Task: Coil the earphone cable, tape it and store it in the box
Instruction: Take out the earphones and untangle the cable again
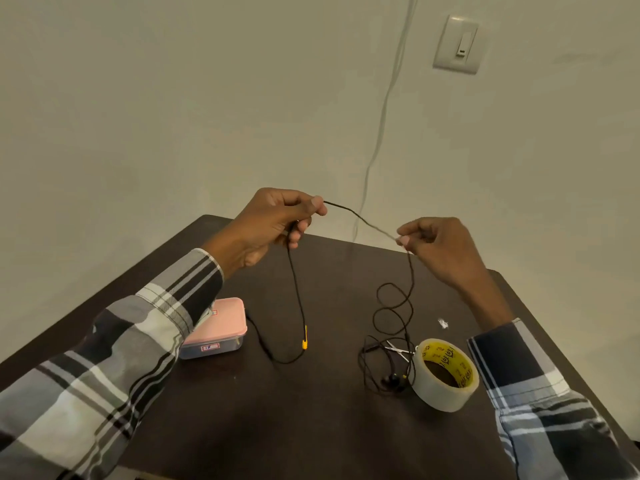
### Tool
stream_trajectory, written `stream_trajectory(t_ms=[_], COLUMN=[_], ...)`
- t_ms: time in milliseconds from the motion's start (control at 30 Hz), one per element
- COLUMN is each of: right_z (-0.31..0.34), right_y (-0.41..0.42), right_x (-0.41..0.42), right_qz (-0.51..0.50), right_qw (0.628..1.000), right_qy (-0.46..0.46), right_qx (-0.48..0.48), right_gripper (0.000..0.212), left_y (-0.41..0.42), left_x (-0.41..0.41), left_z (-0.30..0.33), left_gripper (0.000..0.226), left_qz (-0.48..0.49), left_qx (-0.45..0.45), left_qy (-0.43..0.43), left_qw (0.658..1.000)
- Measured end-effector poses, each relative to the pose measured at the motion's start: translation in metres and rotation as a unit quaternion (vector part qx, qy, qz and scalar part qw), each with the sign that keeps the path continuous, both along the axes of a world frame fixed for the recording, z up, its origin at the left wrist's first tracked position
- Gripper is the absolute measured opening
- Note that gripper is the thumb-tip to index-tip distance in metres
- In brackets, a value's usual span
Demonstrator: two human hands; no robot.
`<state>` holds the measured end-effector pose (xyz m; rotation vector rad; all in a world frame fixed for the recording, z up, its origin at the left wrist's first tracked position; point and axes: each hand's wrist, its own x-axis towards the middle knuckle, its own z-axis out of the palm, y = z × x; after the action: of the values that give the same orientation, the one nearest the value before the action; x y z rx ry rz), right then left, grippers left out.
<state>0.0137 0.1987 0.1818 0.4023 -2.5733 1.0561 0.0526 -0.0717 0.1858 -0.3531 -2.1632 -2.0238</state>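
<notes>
Cable held taut above table.
Left hand (273, 225) and right hand (438, 242) each pinch the cable (360, 218); slack loops lie beside the tape (445, 374) near the right edge; box (218, 329) near the left edge.

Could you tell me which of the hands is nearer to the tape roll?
Right. The right hand is raised above and behind the tape roll; the left hand is far across the table.
</notes>
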Motion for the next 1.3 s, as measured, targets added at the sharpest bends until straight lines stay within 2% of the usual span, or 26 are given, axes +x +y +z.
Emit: stream_trajectory(t_ms=[133,233,333,533,700,900,1000,1133,1233,1300], right_z=[0.011,0.019,0.024,0.036,0.049,0.058,0.065,0.065,0.06,0.055], right_y=[-0.034,-0.056,-0.057,-0.025,0.004,0.017,0.021,0.026,0.029,0.035], right_x=[0.023,0.037,0.036,0.018,0.001,-0.012,-0.017,-0.028,-0.038,-0.045], right_qz=[0.136,0.18,0.155,0.067,0.014,-0.001,-0.014,-0.028,-0.054,-0.076], right_qw=[0.985,0.979,0.98,0.969,0.966,0.973,0.967,0.96,0.957,0.953], right_qy=[-0.004,0.015,0.048,0.103,0.114,0.149,0.168,0.177,0.168,0.161], right_qx=[-0.108,-0.094,-0.118,-0.213,-0.233,-0.175,-0.194,-0.214,-0.228,-0.244], right_gripper=[0.015,0.017,0.008,0.014,0.012,0.011,0.012,0.015,0.013,0.013], left_y=[0.017,0.026,0.025,0.007,-0.001,-0.004,-0.009,-0.013,-0.017,-0.022], left_x=[0.001,0.001,0.001,-0.001,-0.002,0.001,0.003,0.008,0.01,0.011], left_z=[0.006,0.01,0.012,0.004,-0.002,-0.01,-0.019,-0.028,-0.036,-0.041], left_gripper=[0.022,0.022,0.027,0.029,0.026,0.026,0.027,0.017,0.037,0.032], left_qz=[-0.02,-0.032,-0.028,-0.019,-0.032,-0.117,-0.153,-0.211,-0.238,-0.25], left_qx=[-0.062,-0.075,-0.071,-0.044,-0.026,-0.036,-0.038,-0.035,-0.044,-0.095], left_qy=[0.013,0.029,0.03,-0.002,-0.029,-0.066,-0.066,-0.11,-0.13,-0.127], left_qw=[0.998,0.996,0.997,0.999,0.999,0.99,0.985,0.971,0.962,0.955])
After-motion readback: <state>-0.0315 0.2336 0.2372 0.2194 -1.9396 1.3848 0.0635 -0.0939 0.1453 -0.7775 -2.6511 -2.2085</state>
